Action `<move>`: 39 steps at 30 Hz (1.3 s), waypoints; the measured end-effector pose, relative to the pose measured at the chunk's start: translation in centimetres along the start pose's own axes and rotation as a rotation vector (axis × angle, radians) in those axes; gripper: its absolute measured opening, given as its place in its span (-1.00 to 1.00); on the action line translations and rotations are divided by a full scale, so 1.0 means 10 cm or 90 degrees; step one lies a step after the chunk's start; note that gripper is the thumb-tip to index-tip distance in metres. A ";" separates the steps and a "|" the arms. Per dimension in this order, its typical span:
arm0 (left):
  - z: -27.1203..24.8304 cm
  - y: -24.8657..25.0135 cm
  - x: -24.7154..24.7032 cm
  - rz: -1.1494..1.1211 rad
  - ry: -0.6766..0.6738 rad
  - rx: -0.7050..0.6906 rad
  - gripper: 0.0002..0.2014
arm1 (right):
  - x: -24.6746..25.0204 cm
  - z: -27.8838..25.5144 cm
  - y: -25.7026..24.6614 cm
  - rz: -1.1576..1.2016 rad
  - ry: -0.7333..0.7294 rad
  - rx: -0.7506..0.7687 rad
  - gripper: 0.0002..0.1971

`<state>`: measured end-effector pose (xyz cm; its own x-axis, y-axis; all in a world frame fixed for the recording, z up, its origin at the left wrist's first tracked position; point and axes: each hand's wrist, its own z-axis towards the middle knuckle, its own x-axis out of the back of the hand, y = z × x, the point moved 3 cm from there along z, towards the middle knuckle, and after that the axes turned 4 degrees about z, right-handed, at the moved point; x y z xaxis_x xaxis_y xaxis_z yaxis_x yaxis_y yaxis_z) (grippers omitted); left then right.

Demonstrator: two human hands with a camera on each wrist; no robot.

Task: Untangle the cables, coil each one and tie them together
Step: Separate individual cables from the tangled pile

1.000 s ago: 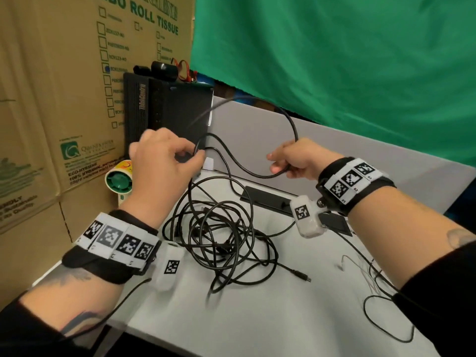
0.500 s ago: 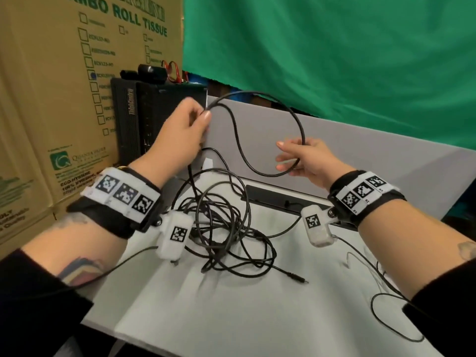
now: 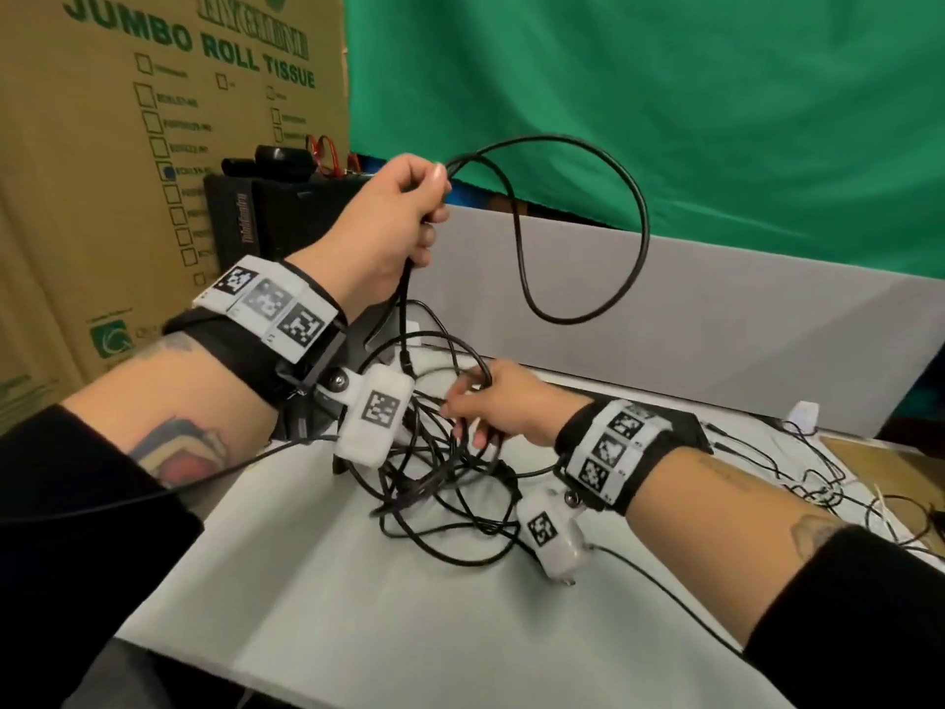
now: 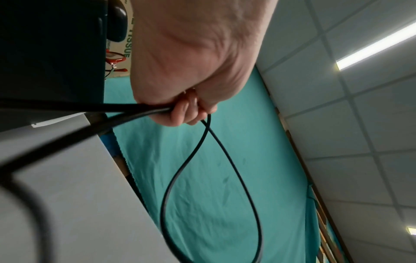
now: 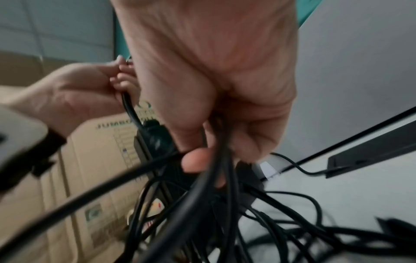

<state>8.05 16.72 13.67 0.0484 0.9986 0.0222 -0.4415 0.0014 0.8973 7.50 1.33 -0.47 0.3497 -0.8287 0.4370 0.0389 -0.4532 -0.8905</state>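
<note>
Sleeves [image 3: 76, 529] in black fill the lower corners of the head view, each forearm carrying a wristband with printed markers. Centre frame, the right hand [image 3: 503, 406] reaches low into the tangled cables [image 3: 445, 483] on the white desk [image 3: 358, 606]. Its fingers are curled round several black strands; the right wrist view confirms the grip but is blurred, so the number of strands held cannot be told. The tangle lies in the middle of the desk, partly hidden behind the left wrist camera, and individual cables in it cannot be separated by eye.

Left hand [image 3: 394, 222] is raised above the tangle, at upper centre of the frame. Its grip is closed on the cable loop [image 3: 634, 207], a single round loop standing out to the right of the fist against the green cloth [image 3: 665, 94]. The left wrist view shows the loop strands crossing at the fingertips [image 4: 180, 113]. One strand drops from the fist to the tangle.

Thin wires [image 3: 818, 468] lie at the right edge, cut off by the frame. Behind the left hand stands a black device [image 3: 240, 217], largely hidden, and a cardboard box [image 3: 102, 145] printed JUMBO ROLL TISSUE.
</note>
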 end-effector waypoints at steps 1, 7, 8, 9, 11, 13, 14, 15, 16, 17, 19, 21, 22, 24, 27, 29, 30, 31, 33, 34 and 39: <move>-0.01 0.03 0.02 -0.018 0.007 0.008 -0.79 | -0.03 0.01 0.09 -0.035 0.021 -0.005 -0.88; 0.04 0.34 0.04 -0.048 0.013 0.007 -0.78 | 0.00 -0.09 0.33 -0.044 -0.058 -0.100 -0.46; 0.06 0.39 0.03 -0.033 0.009 -0.004 -0.79 | 0.09 -0.09 0.26 -0.050 -0.041 -0.074 -0.20; 0.09 0.44 0.01 -0.014 0.005 -0.014 -0.79 | 0.20 -0.08 0.16 -0.037 -0.004 -0.028 0.01; 0.16 0.53 -0.05 0.005 -0.002 -0.027 -0.80 | 0.39 -0.10 -0.13 0.044 0.059 0.084 0.18; 0.23 0.64 -0.16 -0.021 -0.013 -0.034 -0.79 | 0.49 -0.10 -0.40 0.082 0.063 0.176 0.16; 0.27 0.69 -0.22 -0.038 -0.020 -0.037 -0.79 | 0.50 -0.09 -0.52 0.090 0.052 0.204 0.13; 0.31 0.74 -0.29 -0.050 -0.024 -0.042 -0.78 | 0.47 -0.06 -0.63 0.098 0.042 0.225 0.09; 0.35 0.80 -0.35 -0.058 -0.027 -0.049 -0.78 | 0.42 -0.02 -0.72 0.108 0.033 0.245 -0.01; 0.38 0.86 -0.40 -0.062 -0.029 -0.056 -0.78 | 0.36 0.03 -0.79 0.125 0.025 0.260 -0.18; 0.43 0.98 -0.47 -0.062 -0.028 -0.069 -0.81 | 0.21 0.12 -0.86 0.155 0.001 0.258 -0.52; 0.47 1.08 -0.48 -0.063 -0.014 -0.079 -0.83 | 0.11 0.20 -0.82 0.158 -0.017 0.225 -0.63; 0.49 1.12 -0.46 -0.059 -0.003 -0.082 -0.80 | 0.10 0.23 -0.77 0.133 -0.012 0.210 -0.65; 0.51 1.19 -0.38 0.003 0.023 -0.092 -0.70 | 0.12 0.27 -0.62 0.037 0.030 0.199 -0.76; 0.56 1.19 -0.22 0.194 0.058 -0.040 -0.61 | 0.30 0.31 -0.25 -0.020 0.100 0.146 -0.87; 0.64 1.12 -0.08 0.288 0.089 0.011 -0.59 | 0.45 0.31 0.05 -0.035 0.101 0.015 -0.90; 0.66 1.11 -0.02 0.329 0.100 0.010 -0.59 | 0.53 0.30 0.19 -0.055 0.086 -0.049 -0.87; 0.67 1.10 0.03 0.360 0.117 -0.012 -0.62 | 0.60 0.28 0.30 -0.079 0.075 -0.095 -0.81; 0.69 1.09 0.10 0.373 0.169 -0.085 -0.77 | 0.75 0.27 0.43 -0.131 0.107 -0.110 -0.74; 0.69 1.07 0.11 0.361 0.179 -0.126 -0.82 | 0.82 0.27 0.44 -0.160 0.146 -0.091 -0.73; 0.71 0.76 0.00 0.438 0.137 -0.213 -0.83 | 1.14 0.22 0.22 -0.021 0.331 0.017 -0.69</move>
<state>11.06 16.39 23.67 -0.4921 0.7691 0.4078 -0.5570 -0.6382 0.5315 13.62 -8.45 2.29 -0.1634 -0.8708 0.4638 0.0682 -0.4789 -0.8752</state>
